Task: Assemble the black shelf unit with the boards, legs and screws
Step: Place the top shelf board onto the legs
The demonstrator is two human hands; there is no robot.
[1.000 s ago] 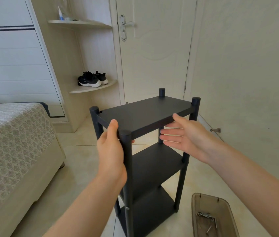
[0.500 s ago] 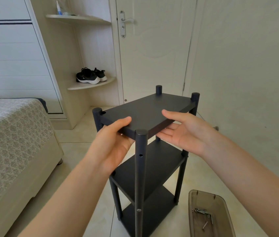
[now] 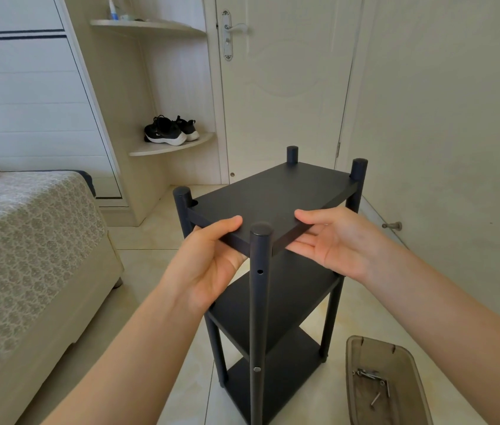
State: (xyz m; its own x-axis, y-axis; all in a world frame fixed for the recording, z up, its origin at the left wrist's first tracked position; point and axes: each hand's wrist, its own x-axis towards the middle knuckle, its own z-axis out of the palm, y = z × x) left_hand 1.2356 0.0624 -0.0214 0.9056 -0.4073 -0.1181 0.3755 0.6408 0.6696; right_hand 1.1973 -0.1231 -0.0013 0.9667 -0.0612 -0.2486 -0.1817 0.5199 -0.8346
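The black shelf unit stands upright on the tiled floor, with three boards between its round legs. Its top board (image 3: 276, 194) is held from both sides near the closest leg (image 3: 259, 302). My left hand (image 3: 209, 262) grips the board's near-left edge, thumb on top and fingers underneath. My right hand (image 3: 331, 240) grips the near-right edge the same way. The near leg shows an empty hole below the top board and a screw head lower down. Loose screws (image 3: 371, 383) lie in a brown plastic tray (image 3: 362, 348) on the floor at the lower right.
A bed (image 3: 28, 240) with a patterned cover fills the left side. Behind the unit are a closed white door (image 3: 282, 87) and corner shelves with black sneakers (image 3: 169, 131). A wall with a door stop (image 3: 393, 226) runs along the right.
The unit has turned so the near leg now sits between my hands. My left hand shifted from that leg to the top board's edge; my right thumb came onto the board.
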